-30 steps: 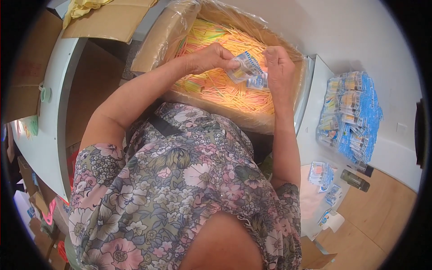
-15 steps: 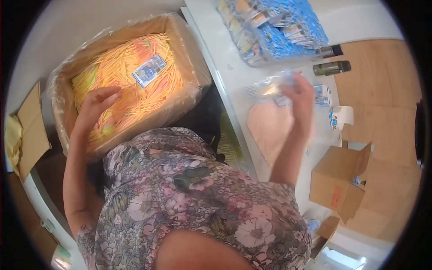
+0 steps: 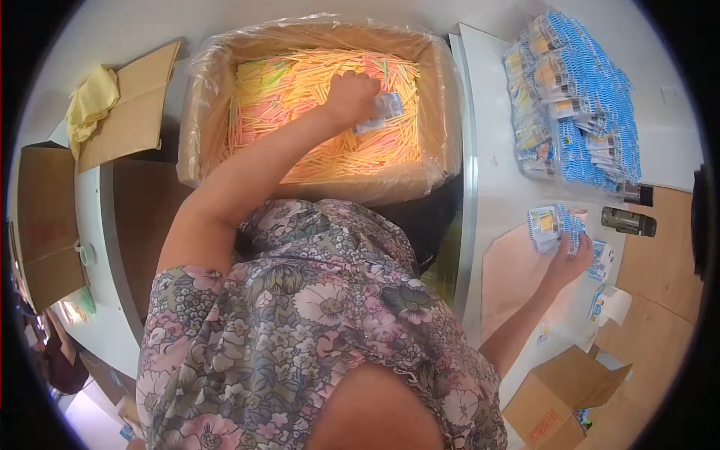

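Observation:
In the box of thin yellow, pink and green sticks [image 3: 300, 142], my left hand [image 3: 351, 99] is closed, its fingers curled over the left edge of a small blue-and-white plastic packet [image 3: 388, 106]. The fingertips are partly hidden by the hand. Over on the white table at the right, my right hand [image 3: 571, 262] pinches a few flat clear packets [image 3: 547, 225] with blue-and-white striped edges. They are above the far end of a pale pink mat [image 3: 514, 274].
A plastic-lined carton [image 3: 202, 112] holds the sticks. Many striped packets [image 3: 592, 97] are piled at the table's far right. Beside them stand a dark green cylinder [image 3: 628, 221] and a white paper piece [image 3: 615, 306]. An open carton [image 3: 555, 390] sits nearer; a cardboard flap [image 3: 131, 105] with yellow cloth [image 3: 91, 101] is left.
The view has swung left, so the carton and table appear farther right. My left hand has reached the packet on the sticks. The right hand still holds packets over the mat.

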The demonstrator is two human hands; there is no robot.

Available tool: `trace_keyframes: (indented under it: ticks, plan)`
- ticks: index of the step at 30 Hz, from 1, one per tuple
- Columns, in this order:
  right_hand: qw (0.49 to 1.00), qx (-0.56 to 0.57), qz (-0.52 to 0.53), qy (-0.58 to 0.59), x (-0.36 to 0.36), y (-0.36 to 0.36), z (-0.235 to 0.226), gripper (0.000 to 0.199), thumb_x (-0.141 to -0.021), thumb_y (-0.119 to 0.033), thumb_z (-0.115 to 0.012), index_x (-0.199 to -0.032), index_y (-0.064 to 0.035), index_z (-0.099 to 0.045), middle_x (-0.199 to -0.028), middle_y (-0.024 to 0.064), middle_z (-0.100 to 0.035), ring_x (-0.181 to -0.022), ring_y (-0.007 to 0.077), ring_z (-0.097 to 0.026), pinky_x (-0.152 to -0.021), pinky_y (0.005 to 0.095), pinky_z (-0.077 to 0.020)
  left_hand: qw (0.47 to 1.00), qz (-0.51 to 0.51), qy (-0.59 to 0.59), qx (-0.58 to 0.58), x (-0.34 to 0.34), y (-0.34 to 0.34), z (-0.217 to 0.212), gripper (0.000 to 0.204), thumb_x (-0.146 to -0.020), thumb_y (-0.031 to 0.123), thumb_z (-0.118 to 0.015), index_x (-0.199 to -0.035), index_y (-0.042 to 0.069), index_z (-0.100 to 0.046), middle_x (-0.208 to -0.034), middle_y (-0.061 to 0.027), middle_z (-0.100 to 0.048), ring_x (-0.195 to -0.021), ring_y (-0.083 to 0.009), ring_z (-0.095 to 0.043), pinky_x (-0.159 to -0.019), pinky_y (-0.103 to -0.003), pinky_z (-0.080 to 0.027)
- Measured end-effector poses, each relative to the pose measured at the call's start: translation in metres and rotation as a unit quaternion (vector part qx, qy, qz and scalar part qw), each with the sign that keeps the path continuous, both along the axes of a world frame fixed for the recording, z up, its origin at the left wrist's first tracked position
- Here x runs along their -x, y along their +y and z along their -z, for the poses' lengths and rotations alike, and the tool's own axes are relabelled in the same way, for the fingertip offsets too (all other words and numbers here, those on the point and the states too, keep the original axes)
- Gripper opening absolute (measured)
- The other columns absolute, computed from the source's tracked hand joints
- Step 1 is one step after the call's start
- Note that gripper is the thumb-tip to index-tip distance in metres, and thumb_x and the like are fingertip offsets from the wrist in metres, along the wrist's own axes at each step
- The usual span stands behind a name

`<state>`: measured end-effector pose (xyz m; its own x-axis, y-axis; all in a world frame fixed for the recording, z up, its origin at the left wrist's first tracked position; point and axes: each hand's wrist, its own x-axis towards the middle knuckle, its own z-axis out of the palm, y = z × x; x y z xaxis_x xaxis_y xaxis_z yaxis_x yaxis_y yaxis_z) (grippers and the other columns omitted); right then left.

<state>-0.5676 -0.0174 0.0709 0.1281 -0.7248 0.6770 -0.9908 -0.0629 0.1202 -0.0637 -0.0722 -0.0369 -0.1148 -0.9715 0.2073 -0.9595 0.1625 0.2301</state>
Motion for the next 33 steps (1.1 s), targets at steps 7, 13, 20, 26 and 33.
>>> trace_keyframes:
  ticks: [7,13,20,26,33]
  plan:
    - [0.992,0.034,-0.049,-0.107,-0.069,0.002,-0.026,0.021,-0.079,-0.007,-0.066,-0.098,0.002,-0.063,-0.109,0.0174,-0.06,-0.1,0.0309,-0.054,-0.088,0.0386,-0.0418,0.972,-0.046,0.205,-0.104,-0.011,-0.01,-0.01,0.033,-0.062,0.023,-0.077,-0.089,0.009,-0.062,-0.083,-0.0066,-0.066,-0.077,-0.024,-0.063,-0.067,-0.037,-0.048]
    - [0.966,0.062,-0.239,-0.075,-0.158,-0.009,-0.033,0.018,-0.076,0.002,-0.066,-0.094,-0.0016,-0.065,-0.106,0.0133,-0.062,-0.097,0.0263,-0.057,-0.082,0.0354,-0.044,0.973,-0.071,0.215,-0.049,-0.015,-0.006,-0.011,0.025,-0.062,0.027,-0.074,-0.077,0.013,-0.062,-0.074,-0.0028,-0.065,-0.075,-0.0223,-0.063,-0.064,-0.037,-0.043]
    - [0.907,-0.077,-0.402,-0.103,-0.264,-0.028,-0.012,0.023,-0.07,0.005,-0.065,-0.092,-0.0032,-0.064,-0.099,0.0122,-0.062,-0.086,0.0265,-0.057,-0.074,0.032,-0.0452,0.955,-0.054,0.273,-0.106,-0.013,-0.014,-0.009,0.023,-0.064,0.028,-0.075,-0.075,0.013,-0.061,-0.072,-0.0027,-0.063,-0.074,-0.022,-0.061,-0.068,-0.042,-0.04]
    - [0.86,-0.113,-0.456,-0.199,-0.283,-0.042,0.003,0.02,-0.07,0.007,-0.064,-0.089,0.0,-0.063,-0.095,0.0129,-0.062,-0.085,0.0277,-0.057,-0.074,0.0345,-0.0471,0.951,-0.032,0.301,-0.065,-0.018,-0.02,0.002,0.02,-0.067,0.027,-0.073,-0.079,0.014,-0.065,-0.072,-0.0016,-0.063,-0.076,-0.0214,-0.061,-0.075,-0.043,-0.037]
    - [0.858,-0.148,-0.446,-0.205,-0.287,-0.05,0.011,0.021,-0.073,0.005,-0.064,-0.093,0.0005,-0.062,-0.096,0.0133,-0.062,-0.088,0.0272,-0.058,-0.079,0.034,-0.0468,0.978,-0.02,0.197,-0.057,-0.017,-0.015,-0.007,0.005,-0.076,0.017,-0.064,-0.079,0.013,-0.065,-0.075,-0.0021,-0.065,-0.078,-0.0229,-0.061,-0.077,-0.043,-0.034]
